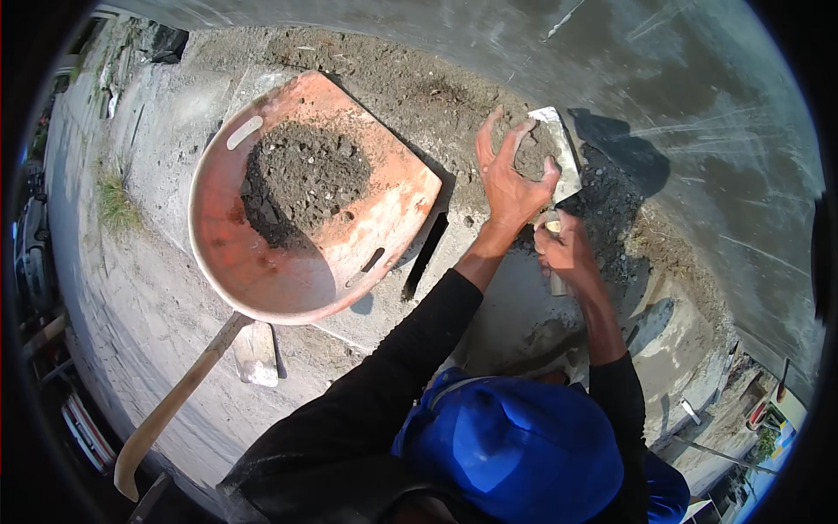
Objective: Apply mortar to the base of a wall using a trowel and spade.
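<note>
Head view: your 2 bare hands work together over the ground near the foot of a grey wall (698, 122). Your right hand (567, 249) is closed around the handle of a trowel (569, 177), and the end of the handle shows below your fist. The trowel's pale blade points away from you, up toward the wall, with a heap of dirt (537, 150) at its left side. Your left hand (515, 188) is open, fingers spread and curved about that dirt, thumb to the right near the blade; you cannot tell from here how firmly the fingers press on it. To the left of your hands, well apart from them, lies an orange pan (397, 188) with 2 slots in its sides, holding a pile of gravel (301, 179). A curved wooden handle (179, 393) runs from the pan's near rim down to the left, and a metal blade (256, 356) lies just beside its upper end. Blue cloth (515, 445) fills the bottom middle, between your dark sleeves (375, 367). A grass tuft (115, 203) stands farther left.
</note>
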A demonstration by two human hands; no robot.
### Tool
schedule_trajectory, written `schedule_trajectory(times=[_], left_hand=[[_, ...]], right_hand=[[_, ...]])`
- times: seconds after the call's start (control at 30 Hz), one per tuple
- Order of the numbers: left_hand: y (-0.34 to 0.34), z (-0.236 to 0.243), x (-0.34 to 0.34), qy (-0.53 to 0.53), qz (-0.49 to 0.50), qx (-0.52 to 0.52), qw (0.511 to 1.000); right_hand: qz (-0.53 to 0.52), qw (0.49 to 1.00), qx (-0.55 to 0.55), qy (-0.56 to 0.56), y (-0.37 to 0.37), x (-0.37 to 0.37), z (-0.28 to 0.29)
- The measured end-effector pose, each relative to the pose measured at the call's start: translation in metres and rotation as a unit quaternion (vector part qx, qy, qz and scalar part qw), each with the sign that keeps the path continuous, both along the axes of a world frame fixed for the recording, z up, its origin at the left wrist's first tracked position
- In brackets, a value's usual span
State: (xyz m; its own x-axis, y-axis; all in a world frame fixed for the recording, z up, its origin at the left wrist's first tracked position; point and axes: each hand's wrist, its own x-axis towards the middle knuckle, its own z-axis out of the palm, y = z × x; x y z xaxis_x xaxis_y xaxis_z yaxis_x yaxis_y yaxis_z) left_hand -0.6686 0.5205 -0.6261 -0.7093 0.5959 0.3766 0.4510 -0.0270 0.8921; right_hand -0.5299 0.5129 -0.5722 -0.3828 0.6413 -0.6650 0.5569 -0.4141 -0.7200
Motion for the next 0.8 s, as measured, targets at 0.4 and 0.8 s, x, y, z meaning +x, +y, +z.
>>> schedule_trajectory(times=[0.4, 0.8], left_hand=[[-0.17, 0.058, -0.124, 0.096, 0.125, 0.055, 0.986], [-0.146, -0.093, -0.058, 0.189, -0.063, -0.371, 0.907]], right_hand=[[0.319, 0.862, 0.382, -0.093, -0.005, -0.041, 0.022], [0.402, 0.83, 0.337, -0.19, 0.034, 0.076, -0.038]])
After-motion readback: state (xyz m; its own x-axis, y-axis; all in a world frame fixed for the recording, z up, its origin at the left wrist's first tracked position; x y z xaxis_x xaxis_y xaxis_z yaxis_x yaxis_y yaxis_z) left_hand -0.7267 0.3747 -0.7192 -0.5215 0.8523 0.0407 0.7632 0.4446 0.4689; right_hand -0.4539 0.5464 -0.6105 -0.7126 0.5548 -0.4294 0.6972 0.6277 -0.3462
